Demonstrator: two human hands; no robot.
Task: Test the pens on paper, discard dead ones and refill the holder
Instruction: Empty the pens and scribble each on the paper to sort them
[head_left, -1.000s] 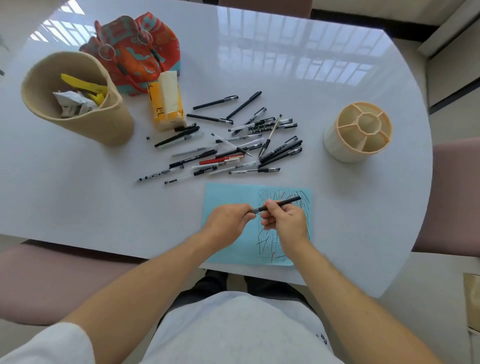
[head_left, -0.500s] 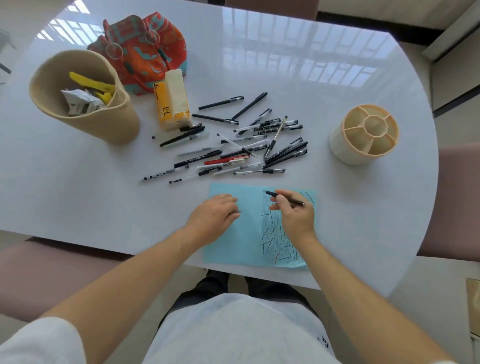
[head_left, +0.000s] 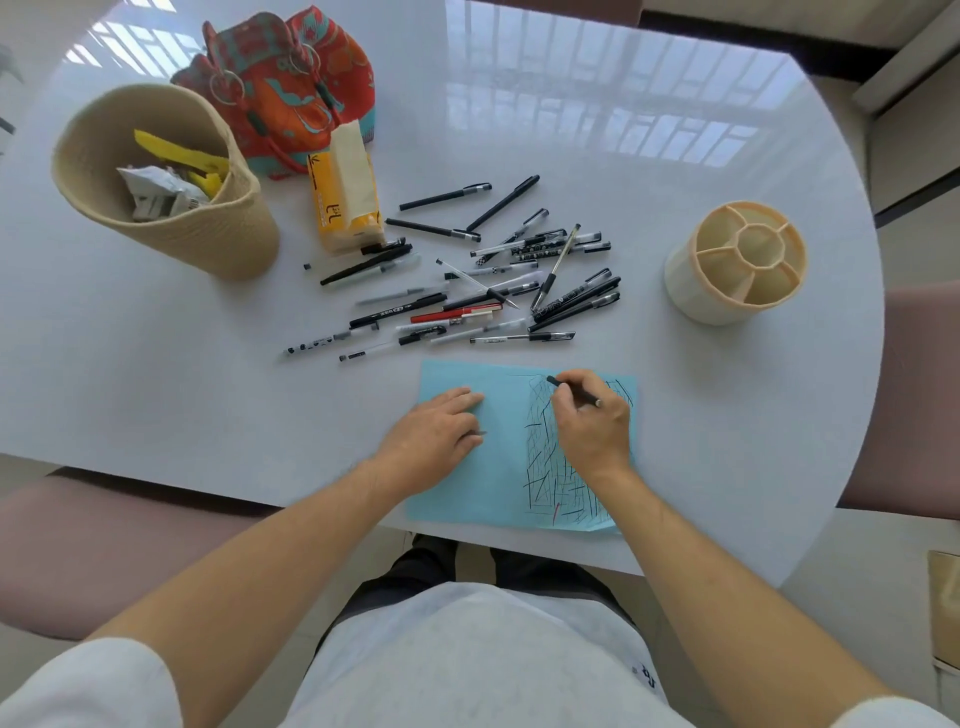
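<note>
A light blue paper (head_left: 498, 478) lies at the table's near edge, its right half covered in scribbled lines. My right hand (head_left: 589, 426) grips a black pen (head_left: 574, 389) with its tip on the scribbled area near the paper's top edge. On the paper's left half rests my left hand (head_left: 441, 436), and a small dark pen cap (head_left: 480, 433) pokes out by the thumb. Several pens (head_left: 483, 280), mostly black with one red, lie scattered beyond the paper. The cream compartmented holder (head_left: 737, 262) stands at the right with nothing in it.
A woven beige basket (head_left: 171, 208) with crumpled wrappers inside stands at the far left. Beside it are a yellow tissue pack (head_left: 345, 197) and a patterned red-and-teal bag (head_left: 280, 88). Pink chair seats flank the white table (head_left: 623, 156).
My hands pulled apart, the cap going with the left hand. The left hand came down onto the paper, and the right hand brought the pen's tip to the scribbled area.
</note>
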